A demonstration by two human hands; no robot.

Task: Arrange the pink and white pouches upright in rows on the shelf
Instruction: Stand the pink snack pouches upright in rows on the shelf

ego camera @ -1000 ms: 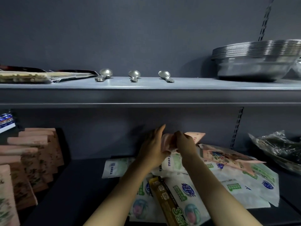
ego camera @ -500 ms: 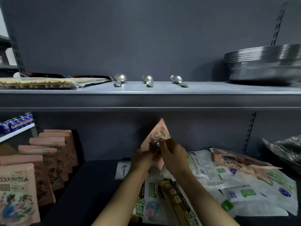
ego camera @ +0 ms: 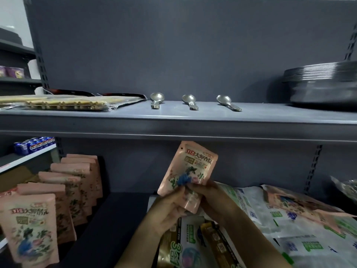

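Now we pinch a glossy pink pouch (ego camera: 188,175) between both hands, left hand (ego camera: 170,207) and right hand (ego camera: 214,200), mid-frame above crinkled white pouches (ego camera: 270,219); flat pink pouches (ego camera: 63,188) stand rowed lower left.

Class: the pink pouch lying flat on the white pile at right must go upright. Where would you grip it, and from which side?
Probably pinch the pink pouch by its near free edge, coming from the front; it lies flat, so only edges offer a hold.
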